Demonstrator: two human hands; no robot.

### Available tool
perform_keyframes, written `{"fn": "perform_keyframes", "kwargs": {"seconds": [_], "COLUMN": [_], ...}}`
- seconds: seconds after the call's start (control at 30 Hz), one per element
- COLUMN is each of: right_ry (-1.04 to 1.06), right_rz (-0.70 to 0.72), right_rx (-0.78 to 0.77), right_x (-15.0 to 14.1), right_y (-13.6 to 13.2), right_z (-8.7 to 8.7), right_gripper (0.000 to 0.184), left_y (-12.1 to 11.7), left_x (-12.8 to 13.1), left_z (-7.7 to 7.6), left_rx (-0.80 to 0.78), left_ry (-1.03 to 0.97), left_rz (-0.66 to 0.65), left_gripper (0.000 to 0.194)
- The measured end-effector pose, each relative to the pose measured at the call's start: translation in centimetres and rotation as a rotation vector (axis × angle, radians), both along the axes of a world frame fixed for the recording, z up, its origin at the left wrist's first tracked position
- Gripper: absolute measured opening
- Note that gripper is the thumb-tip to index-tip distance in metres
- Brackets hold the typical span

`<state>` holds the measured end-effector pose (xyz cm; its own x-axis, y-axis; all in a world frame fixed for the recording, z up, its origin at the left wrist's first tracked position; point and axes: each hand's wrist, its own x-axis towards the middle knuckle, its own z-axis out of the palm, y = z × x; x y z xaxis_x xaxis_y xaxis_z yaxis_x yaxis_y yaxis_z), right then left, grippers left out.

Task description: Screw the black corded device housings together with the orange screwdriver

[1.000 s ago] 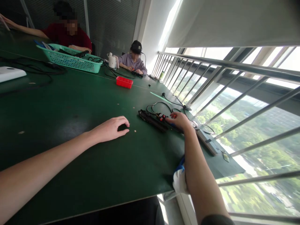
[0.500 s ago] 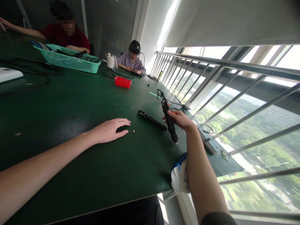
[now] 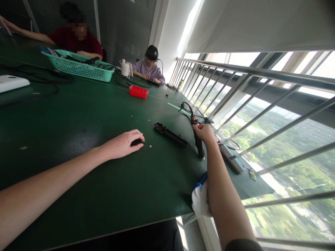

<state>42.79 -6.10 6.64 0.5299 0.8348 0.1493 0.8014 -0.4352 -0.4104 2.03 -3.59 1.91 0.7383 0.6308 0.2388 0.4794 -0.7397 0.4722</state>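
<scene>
Along dark-green tabletop [image 3: 117, 195], resting loosely curved left hand [image 3: 125, 143]; gripping electric screwdriver [image 3: 199, 147] in right hand [image 3: 206, 133], now drawing it clear of slim black casing [image 3: 172, 136] between hands.

Slim black cylindrical hand tool [image 3: 198, 142] gripped in the right hand [image 3: 205, 132], just beside a long, narrow black piece [image 3: 171, 135] on a green tabletop [image 3: 110, 188].
Tool: marked with orange-red patches on its upper half, partly hidden by the fingers there, and ending in a small pale tip; held slantwise, tip toward the near table edge, with a thin black cable [image 3: 188, 105] looping from the far end; impossible to tell whether touching the tabletop. Piece: lying at a slant to the left, near end toward the tool, uneven at its far end, finer details too dark to tell.
</scene>
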Motion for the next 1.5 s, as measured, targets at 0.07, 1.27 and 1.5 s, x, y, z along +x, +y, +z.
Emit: {"fn": "perform_keyframes", "kwargs": {"seconds": [0.07, 1.27, 1.5], "right_ry": [-0.102, -0.161, -0.258], "right_rz": [-0.049, 0.71, 0.501], "right_rx": [-0.037, -0.247, -0.166], "right_x": [0.0, -5.7, -5.2], "right_y": [0.3, 1.0, 0.8], "right_z": [-0.7, -1.2, -1.7], "right_gripper": [0.042, 0.02, 0.022], "left_y": [0.0, 2.2, 0.6], "left_x": [0.0, -2.6, -1.8], "left_z": [0.0, 2.4, 1.4], "left_rx": [0.004, -0.374, -0.093], "left_ry": [-0.009, -0.236, 0.187], "left_rz": [0.001, 0.071, 0.093], "left_gripper": [0.037, 0.092, 0.085]}}
